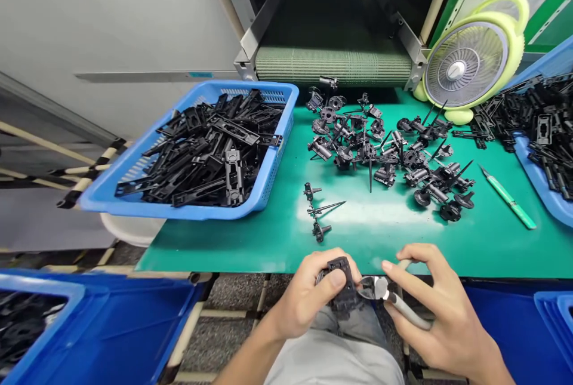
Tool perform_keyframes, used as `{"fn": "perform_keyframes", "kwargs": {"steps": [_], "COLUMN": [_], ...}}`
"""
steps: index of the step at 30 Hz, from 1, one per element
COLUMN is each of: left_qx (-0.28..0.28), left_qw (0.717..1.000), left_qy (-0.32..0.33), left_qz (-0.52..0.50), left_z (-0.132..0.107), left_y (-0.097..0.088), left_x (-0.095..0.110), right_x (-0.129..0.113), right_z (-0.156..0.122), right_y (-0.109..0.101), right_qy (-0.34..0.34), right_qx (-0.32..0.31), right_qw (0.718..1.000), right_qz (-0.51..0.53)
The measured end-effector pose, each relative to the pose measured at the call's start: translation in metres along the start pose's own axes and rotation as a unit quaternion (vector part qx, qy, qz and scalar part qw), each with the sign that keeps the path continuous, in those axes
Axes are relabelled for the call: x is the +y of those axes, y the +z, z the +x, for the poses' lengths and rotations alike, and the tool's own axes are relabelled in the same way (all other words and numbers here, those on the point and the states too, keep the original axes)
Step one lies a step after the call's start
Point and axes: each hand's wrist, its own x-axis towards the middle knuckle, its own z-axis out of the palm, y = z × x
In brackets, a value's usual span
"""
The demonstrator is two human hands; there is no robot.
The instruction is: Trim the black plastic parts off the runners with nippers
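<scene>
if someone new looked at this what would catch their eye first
Probably the lime-green fan at the back right of the green table, and the blue basket heaped with black parts at its left. Front and centre, the left grip holds a black piece, with grey-handled pliers beside it in the right grip.

It's a factory workshop: conveyor (333, 65) right behind the bench (250, 248), basket (271, 179) heaped with parts (206, 152), cutters (408, 311) in play!
</scene>
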Motion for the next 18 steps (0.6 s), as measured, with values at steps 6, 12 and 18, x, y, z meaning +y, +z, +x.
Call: {"fn": "perform_keyframes", "kwargs": {"steps": [6, 12, 18], "left_qx": [-0.034, -0.052, -0.047], "left_qw": [0.999, 0.995, 0.982], "left_qy": [-0.019, -0.066, -0.105], "left_qz": [0.011, -0.054, -0.152], "left_z": [0.007, 0.008, 0.010], "left_y": [0.003, 0.007, 0.013], "left_x": [-0.002, -0.008, -0.011], "right_x": [0.005, 0.006, 0.001], "right_z": [0.001, -0.002, 0.002], "right_y": [-0.007, -0.008, -0.014], "right_qy": [-0.004, 0.003, -0.002], "right_qx": [-0.034, -0.068, -0.087], "right_qw": [0.999, 0.998, 0.994], "right_qz": [-0.023, -0.016, -0.071]}}
